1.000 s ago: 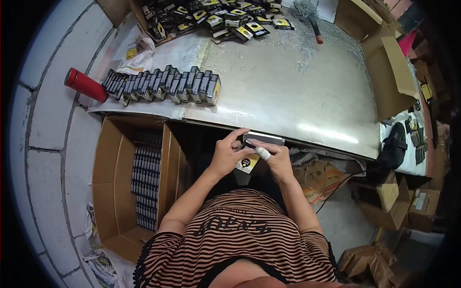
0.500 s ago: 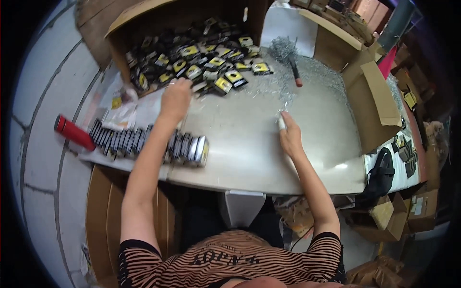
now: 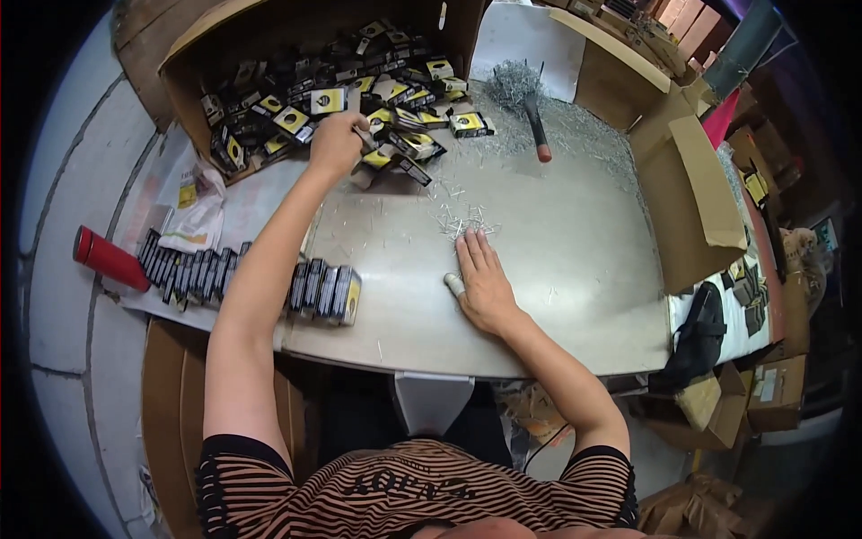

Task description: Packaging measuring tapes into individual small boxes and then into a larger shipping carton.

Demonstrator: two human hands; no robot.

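Head view, looking straight down, and the left hand point(image 3: 337, 142) is out at full stretch over the heap of small black-and-yellow boxes point(image 3: 395, 144) spilling from the big open carton point(image 3: 193, 49) at the far edge of the table point(image 3: 575, 269). Its fingers are curled together on one box at the near fringe of that heap, though how firm the pinch is I cannot tell from up here. Meanwhile the right hand point(image 3: 483, 283) lies flat on the grey tabletop, fingers straight and only slightly spread, holding nothing, fingertips just touching a small scatter of thin metal pins point(image 3: 462, 220); its thumb looks wrapped in white. To do this pick well, I'd judge, take one box cleanly by its short edges and lift before pulling back, because the neighbours overlap it and a drag would tumble several onto the table. The flat hand is a good brace during such a long reach. Nearer the body, a neat row of finished boxes point(image 3: 251, 283) stands on edge along the front of the table, under the left forearm; the arm should clear it on the way back. Further out, a red cylinder point(image 3: 109, 259) lies at the left end of that row, a crumpled plastic bag point(image 3: 193, 211) just behind it, and a red-handled tool point(image 3: 536, 126) rests in the larger pile of pins point(image 3: 575, 135) far right.
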